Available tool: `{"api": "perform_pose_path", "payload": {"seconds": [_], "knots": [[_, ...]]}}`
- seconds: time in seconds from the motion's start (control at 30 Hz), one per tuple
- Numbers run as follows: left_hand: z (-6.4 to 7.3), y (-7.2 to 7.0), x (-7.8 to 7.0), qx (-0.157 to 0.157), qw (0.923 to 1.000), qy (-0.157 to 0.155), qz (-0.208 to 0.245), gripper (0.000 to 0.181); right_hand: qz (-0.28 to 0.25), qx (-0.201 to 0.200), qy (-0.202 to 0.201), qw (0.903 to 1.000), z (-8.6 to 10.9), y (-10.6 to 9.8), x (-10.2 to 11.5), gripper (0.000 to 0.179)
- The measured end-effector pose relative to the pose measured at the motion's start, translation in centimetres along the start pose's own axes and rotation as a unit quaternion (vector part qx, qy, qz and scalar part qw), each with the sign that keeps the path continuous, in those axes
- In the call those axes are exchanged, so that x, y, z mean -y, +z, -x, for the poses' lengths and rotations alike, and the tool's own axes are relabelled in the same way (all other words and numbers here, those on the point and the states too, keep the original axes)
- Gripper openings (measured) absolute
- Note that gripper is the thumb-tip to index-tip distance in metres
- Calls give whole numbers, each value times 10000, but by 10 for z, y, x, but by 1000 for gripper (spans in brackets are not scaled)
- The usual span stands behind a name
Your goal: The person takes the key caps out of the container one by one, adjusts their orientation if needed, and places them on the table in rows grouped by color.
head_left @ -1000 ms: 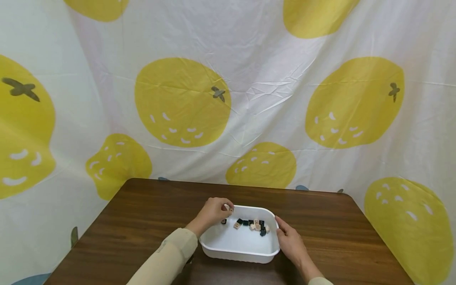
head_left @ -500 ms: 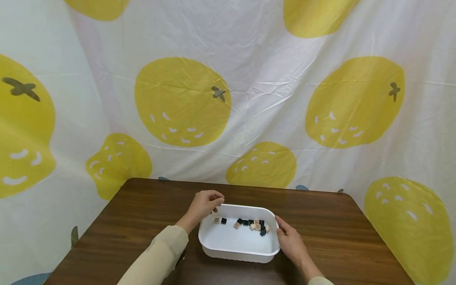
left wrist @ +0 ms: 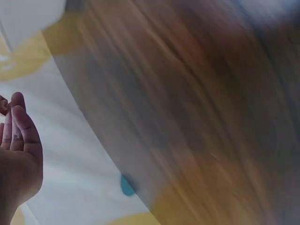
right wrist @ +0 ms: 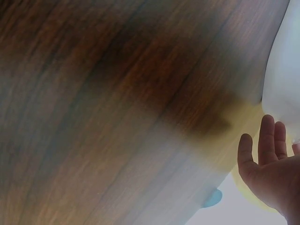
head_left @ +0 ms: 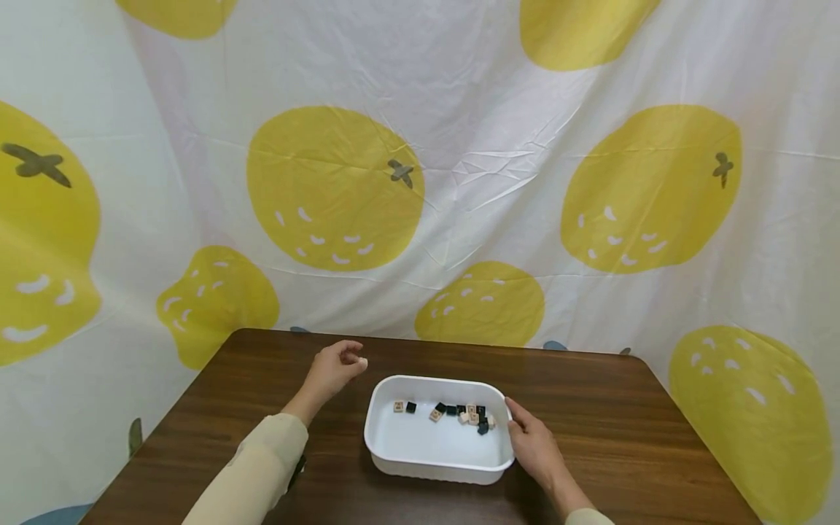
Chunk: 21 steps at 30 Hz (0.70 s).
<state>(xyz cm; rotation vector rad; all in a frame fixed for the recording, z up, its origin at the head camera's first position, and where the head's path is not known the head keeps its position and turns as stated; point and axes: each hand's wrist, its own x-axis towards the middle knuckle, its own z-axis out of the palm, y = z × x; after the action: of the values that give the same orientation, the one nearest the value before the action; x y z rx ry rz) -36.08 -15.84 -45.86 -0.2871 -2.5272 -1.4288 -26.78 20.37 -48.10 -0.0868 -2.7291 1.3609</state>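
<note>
White round-cornered tray (head_left: 436, 443) holds small square black and beige tiles (head_left: 473, 418) on the brown wood-grain table (head_left: 630, 445) — right hand (head_left: 534, 446) touches the tray's side, fingers nearly straight; left hand (head_left: 331, 370) hovers apart, fingers bent — whether pinching anything, I cannot tell.

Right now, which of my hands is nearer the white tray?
Right. Your right hand touches the right side of the white tray; your left hand is to its left, apart from it.

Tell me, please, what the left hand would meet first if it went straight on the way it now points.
Likely the hanging cloth, beyond the table; the left hand seems to point past the white tray, though depth is unclear.
</note>
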Motion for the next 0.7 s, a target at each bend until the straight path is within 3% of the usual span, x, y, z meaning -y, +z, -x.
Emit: {"api": "perform_pose_path", "payload": {"seconds": [0.1,0.23,0.53,0.7], "knots": [[2,-10,10,122,9987,-94,-492,30,19,-33,-24,10000,0,0,0,45],[6,-20,24,320,9946,-152,-973,19,42,-62,-22,10000,1,-1,0,45],[23,-28,46,644,9914,-339,-1083,13,46,-38,-12,10000,1,0,0,45],[31,-29,55,866,9892,-261,-1153,14,84,-61,-31,9999,1,0,0,45]]}}
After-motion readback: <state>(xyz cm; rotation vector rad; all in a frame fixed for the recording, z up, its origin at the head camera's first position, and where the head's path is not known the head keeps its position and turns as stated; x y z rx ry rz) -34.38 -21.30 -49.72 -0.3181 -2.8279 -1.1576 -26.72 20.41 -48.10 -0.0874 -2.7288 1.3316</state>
